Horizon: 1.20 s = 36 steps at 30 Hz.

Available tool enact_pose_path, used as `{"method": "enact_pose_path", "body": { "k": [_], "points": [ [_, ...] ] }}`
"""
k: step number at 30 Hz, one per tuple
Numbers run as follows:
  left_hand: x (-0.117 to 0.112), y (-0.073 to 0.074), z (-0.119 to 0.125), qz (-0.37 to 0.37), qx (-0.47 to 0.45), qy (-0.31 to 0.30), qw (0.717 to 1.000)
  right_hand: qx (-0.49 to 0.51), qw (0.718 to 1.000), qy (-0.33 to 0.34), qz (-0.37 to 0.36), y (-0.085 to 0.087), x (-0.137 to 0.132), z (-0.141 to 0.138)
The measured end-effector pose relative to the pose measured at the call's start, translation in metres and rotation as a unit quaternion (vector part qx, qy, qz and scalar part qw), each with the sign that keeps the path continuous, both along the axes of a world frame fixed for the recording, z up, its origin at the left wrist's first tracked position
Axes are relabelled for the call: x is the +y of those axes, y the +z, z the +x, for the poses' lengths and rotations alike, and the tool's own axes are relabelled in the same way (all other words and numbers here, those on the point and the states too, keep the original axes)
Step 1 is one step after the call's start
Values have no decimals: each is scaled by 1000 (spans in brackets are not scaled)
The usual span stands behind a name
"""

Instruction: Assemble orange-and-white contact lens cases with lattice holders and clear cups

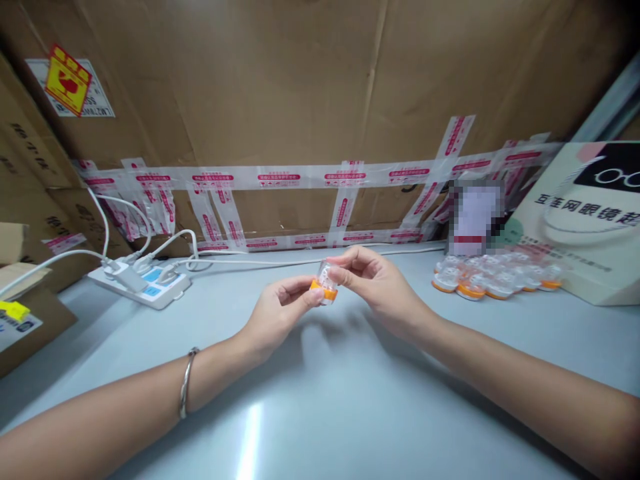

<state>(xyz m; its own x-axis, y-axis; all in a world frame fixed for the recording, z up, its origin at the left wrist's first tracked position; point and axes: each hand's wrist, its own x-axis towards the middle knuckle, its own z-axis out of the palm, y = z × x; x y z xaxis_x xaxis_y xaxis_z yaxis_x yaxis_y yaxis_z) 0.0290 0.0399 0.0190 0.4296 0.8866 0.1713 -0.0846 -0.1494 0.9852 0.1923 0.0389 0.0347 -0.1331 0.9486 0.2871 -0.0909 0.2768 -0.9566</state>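
Over the middle of the table, both hands hold one small clear plastic container with an orange band (328, 292). My left hand (285, 308) pinches its orange lower part between thumb and fingers. From the other side my right hand (373, 283) grips the clear upper part, thumb and fingertips closed on it. White marks show on the clear part, too small to read. My fingers hide some of the container. A group of several similar clear and orange containers (493, 277) sits on the table to the right.
A large taped cardboard box (280, 80) stands along the back. At left are a white power strip (157, 293) with plugged-in cables and more cardboard boxes (35, 320). On the right stand a printed paper bag (590, 253) and a pixelated patch.
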Motion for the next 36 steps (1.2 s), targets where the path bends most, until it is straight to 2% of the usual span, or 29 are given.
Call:
{"method": "enact_pose_path", "body": {
  "k": [6,12,19,23,25,28,31,36],
  "points": [
    [-3,2,0,-14,-33,-42,998,-31,999,4,22,14,-8,3],
    [-4,6,-1,-56,-86,-88,991,-11,998,15,59,11,-12,3],
    [-5,12,-5,-85,-116,-168,975,32,992,70,98,7,-17,1],
    [-2,14,-5,-33,-72,-143,987,-13,993,61,104,12,-15,5],
    [-2,13,-4,-3,-37,-115,993,-83,991,24,105,14,-12,8],
    [-3,12,-1,8,-5,-87,996,-215,972,-25,96,17,-10,14],
    [-4,10,0,-2,-4,-83,997,-275,958,8,82,19,-8,19],
    [-1,5,-1,-22,-36,-107,993,-269,955,84,96,20,-6,23]
  ]
}}
